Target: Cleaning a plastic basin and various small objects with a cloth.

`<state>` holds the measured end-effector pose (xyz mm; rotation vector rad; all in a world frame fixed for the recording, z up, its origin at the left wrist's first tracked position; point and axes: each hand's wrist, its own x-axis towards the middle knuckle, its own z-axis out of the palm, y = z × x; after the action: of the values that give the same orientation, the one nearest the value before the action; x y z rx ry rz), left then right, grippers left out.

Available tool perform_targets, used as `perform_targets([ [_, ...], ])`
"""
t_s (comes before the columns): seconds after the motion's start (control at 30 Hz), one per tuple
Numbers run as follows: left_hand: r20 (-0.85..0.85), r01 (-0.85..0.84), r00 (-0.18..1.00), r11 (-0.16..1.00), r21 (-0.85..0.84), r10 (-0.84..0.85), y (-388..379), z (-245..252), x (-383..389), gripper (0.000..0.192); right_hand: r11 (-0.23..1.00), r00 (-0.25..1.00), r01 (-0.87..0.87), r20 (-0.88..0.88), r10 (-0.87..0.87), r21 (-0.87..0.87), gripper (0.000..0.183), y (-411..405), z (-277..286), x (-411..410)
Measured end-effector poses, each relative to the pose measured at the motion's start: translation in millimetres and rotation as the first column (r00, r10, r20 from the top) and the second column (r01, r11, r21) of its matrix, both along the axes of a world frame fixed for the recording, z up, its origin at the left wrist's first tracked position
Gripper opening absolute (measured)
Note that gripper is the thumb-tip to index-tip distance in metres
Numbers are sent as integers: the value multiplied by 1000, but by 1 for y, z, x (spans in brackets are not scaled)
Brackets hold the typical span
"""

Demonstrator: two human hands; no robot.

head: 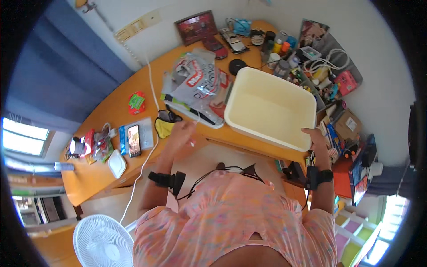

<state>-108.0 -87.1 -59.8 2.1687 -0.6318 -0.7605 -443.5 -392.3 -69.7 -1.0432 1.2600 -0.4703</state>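
Note:
A cream plastic tub (pixel 272 106), with nothing in it, sits on the wooden desk near its front edge. My right hand (pixel 313 135) grips the tub's near right corner, thumb over the rim. My left hand (pixel 182 133) is raised at the desk's front edge; a thin whitish strand shows at its fingers, but whether it is held I cannot tell. Beyond that hand, a printed plastic bag (pixel 196 78) rests on a flat clear container with a green and black edge (pixel 203 115). Just left of the hand lies a yellow and black cloth item (pixel 164 126).
A smartphone (pixel 134 141), a white lid (pixel 117 163) and a red package (pixel 136 102) lie on the desk's left part. A white cable (pixel 149 160) crosses its front edge. Bottles, a toy car (pixel 233 40) and boxes crowd the back and right. A white fan (pixel 103 242) stands lower left.

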Motion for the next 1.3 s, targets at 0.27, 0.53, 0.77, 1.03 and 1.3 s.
perform_targets([
  [0.27, -745, -15, 642, 968, -250, -182, -61, 17, -43, 52, 953, 955, 290, 90, -282, -92, 26, 37, 21, -7],
  [0.53, -448, 293, 793, 903, -315, -413, -75, 74, -64, 44, 823, 918, 325, 366, -155, -466, 46, 78, 82, -40],
  [0.77, -555, 168, 771, 940, -296, -312, -86, 95, -61, 48, 622, 823, 532, 522, -223, -574, 38, 93, 87, -40],
  [1.03, -594, 159, 733, 932, -325, -333, -97, 75, -60, 51, 473, 832, 554, 448, -326, -685, 37, 119, 81, -47],
  [1.3, -573, 388, 600, 829, -402, -558, -122, 70, -109, 39, 308, 732, 637, 431, -527, -706, 33, 179, 59, -128],
])
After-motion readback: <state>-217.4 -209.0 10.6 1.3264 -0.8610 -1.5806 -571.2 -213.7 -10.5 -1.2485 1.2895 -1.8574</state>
